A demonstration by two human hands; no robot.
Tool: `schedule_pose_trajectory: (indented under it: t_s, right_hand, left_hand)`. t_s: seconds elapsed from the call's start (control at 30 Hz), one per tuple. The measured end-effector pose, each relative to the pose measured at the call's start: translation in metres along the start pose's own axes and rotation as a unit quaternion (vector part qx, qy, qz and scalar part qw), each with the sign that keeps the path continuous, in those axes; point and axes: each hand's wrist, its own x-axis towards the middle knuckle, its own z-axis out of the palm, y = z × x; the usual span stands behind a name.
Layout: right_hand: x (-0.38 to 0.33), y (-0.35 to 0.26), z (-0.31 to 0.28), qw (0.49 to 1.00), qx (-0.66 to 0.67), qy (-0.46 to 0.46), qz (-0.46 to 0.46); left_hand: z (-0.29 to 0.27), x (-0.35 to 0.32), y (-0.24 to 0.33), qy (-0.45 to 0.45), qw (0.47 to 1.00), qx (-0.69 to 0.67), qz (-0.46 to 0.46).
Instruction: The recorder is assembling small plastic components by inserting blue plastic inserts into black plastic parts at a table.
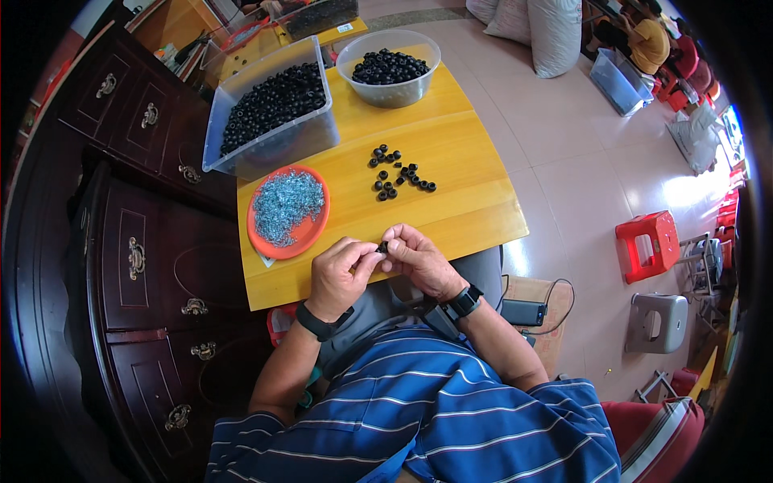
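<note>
Over the front edge of the yellow table (451, 213), my left hand (342, 274) and my right hand (423, 264) meet fingertip to fingertip. Pinched between them is a small black ring-shaped part (382, 247), mostly covered by the fingers. Beyond the hands lies a loose group of similar black parts (383, 175) on the tabletop. To the left of it, an orange oval plate (310, 232) carries a heap of tiny shiny bluish pieces (283, 208), too small to name.
A clear plastic bin (290, 143) full of black parts stands at the table's far left. Beside it is a round translucent bowl (394, 95) of the same parts. Dark wooden drawers (145, 266) border the left. A red stool (648, 245) and a grey stool (656, 322) stand right.
</note>
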Motion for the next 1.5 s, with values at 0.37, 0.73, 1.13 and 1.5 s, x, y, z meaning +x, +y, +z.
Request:
schedule_pose_trajectory:
  t_s: [0.37,0.73,1.13,1.5]
  right_hand:
    - [0.001,0.002,-0.007,1.0,0.013,0.013,-0.006]
    - [-0.002,-0.003,-0.007,0.998,0.02,-0.066,-0.01]
    - [0.001,-0.004,-0.013,0.997,0.012,-0.075,0.031]
    - [0.005,-0.001,-0.008,0.999,-0.002,-0.053,0.012]
  left_hand:
    - [0.0,-0.003,0.0,0.02,1.0,0.004,0.021]
    - [-0.015,-0.001,-0.009,-0.161,0.95,-0.242,-0.11]
    - [-0.015,0.002,-0.006,-0.143,0.981,-0.13,-0.021]
    - [-0.007,-0.003,-0.009,-0.082,0.988,-0.132,-0.02]
